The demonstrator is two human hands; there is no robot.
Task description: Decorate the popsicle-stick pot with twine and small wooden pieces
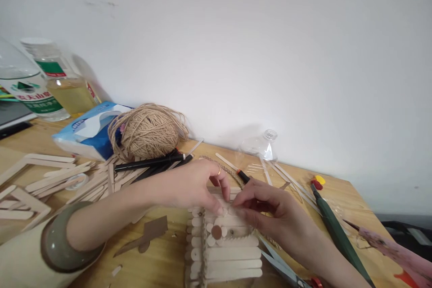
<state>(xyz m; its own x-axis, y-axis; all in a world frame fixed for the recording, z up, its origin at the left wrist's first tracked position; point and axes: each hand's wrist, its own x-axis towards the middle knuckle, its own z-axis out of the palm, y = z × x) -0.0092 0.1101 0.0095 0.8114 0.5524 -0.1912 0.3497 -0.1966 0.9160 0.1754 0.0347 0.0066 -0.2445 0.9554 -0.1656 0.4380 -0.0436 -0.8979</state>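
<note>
A panel of pale craft sticks (232, 264) lies on the table in front of me, trimmed with twine (204, 252) and a small flower with a brown round centre (216, 232). My left hand (202, 184) reaches over its upper part, thumb and forefinger bent down close to the sticks. My right hand (270, 209) comes from the right, thumb and forefinger nearly together beside the left fingertips. Both hands meet just above the flower. Whatever lies between the fingertips is too small and pale to make out.
Loose craft sticks (60, 177), a twine ball (150, 132), a tissue pack (91, 130) and bottles (69, 92) are at left. Behind stands a clear bottle (268, 146). Scissors (281, 267), a green tool (337, 229) and a pink glue gun (391, 249) lie at right.
</note>
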